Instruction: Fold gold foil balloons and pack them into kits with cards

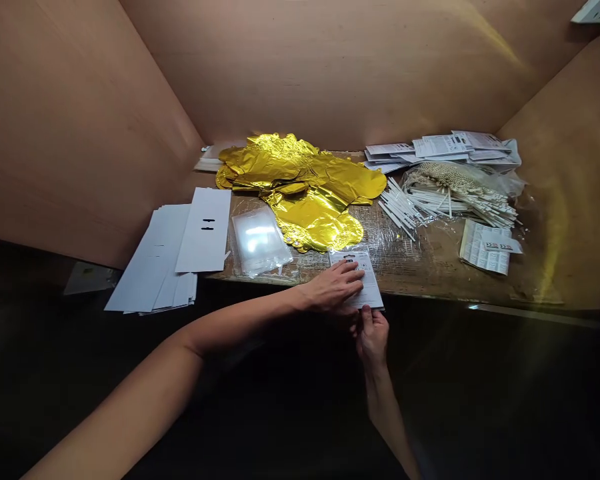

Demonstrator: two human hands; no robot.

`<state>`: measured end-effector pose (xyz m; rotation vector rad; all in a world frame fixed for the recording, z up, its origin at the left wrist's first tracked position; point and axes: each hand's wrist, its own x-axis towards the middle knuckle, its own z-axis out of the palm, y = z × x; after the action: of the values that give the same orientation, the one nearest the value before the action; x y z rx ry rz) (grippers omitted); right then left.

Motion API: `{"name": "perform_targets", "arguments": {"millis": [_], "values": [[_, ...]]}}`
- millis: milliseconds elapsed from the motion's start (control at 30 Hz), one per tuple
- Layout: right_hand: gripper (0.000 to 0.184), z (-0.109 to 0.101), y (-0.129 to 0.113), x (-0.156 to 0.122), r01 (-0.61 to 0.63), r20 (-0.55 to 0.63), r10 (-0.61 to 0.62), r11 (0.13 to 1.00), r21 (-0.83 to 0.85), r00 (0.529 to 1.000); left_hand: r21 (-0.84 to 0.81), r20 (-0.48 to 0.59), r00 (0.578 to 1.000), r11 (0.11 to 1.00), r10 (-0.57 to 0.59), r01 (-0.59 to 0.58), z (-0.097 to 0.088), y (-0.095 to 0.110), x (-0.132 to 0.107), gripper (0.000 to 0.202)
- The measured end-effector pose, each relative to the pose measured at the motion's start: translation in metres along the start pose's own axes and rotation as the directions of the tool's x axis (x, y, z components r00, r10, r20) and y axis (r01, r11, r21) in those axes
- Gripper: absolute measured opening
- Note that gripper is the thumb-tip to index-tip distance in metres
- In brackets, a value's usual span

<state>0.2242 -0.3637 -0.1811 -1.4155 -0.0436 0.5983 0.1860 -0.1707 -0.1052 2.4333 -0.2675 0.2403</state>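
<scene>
White card strips (150,263) lie in a loose stack well left of the card (365,297), overhanging the table's front edge, with a slotted strip (205,230) on top. Nearer the card, clear plastic sleeves (257,240) sit flat on the plastic-covered wooden table (430,273), and crumpled gold foil balloons (300,190) spread behind and left of it, their lower lobe almost reaching its top edge. The left hand (333,287) lies across the card's left side, fingers together and flat, apparently pressing it down to keep it steady on the table. The right hand (373,337) comes up from below the table edge and appears to pinch the card's lower end, though the fingers behind the card are hidden. That lower end juts past the edge, leaving room for the fingers to get around it. Behind and right of the card are a pile of printed papers (440,148), a bundle of white sticks (445,205), and a netted bundle of small pale items (440,177), too small to identify. Printed sheets (485,247) lie farther right, with bare table between them and the card, and dark open space runs along the front edge.
</scene>
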Motion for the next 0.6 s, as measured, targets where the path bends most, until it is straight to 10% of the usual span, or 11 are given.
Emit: {"name": "perform_targets", "arguments": {"millis": [267,400,500,600], "values": [[0.045,-0.013,-0.025,0.012,0.183,-0.075,-0.225,0.912,-0.368,0.972,-0.145,-0.07,0.997,0.989,-0.029,0.018,-0.005,-0.032,0.03,0.021],[0.025,-0.007,-0.071,0.037,0.571,0.254,-0.599,0.425,-0.703,0.759,-0.317,-0.041,0.999,0.948,-0.023,0.009,-0.015,-0.062,0.055,0.008],[0.031,0.007,-0.091,0.055,0.724,0.612,-0.458,0.11,-0.681,0.645,-0.349,0.035,0.999,0.937,-0.01,0.022,-0.022,-0.072,0.064,0.005],[0.034,0.011,-0.096,0.06,0.765,0.725,-0.308,0.013,-0.644,0.616,-0.365,0.036,0.997,0.928,-0.064,0.073,-0.022,-0.073,0.064,0.008]]}}
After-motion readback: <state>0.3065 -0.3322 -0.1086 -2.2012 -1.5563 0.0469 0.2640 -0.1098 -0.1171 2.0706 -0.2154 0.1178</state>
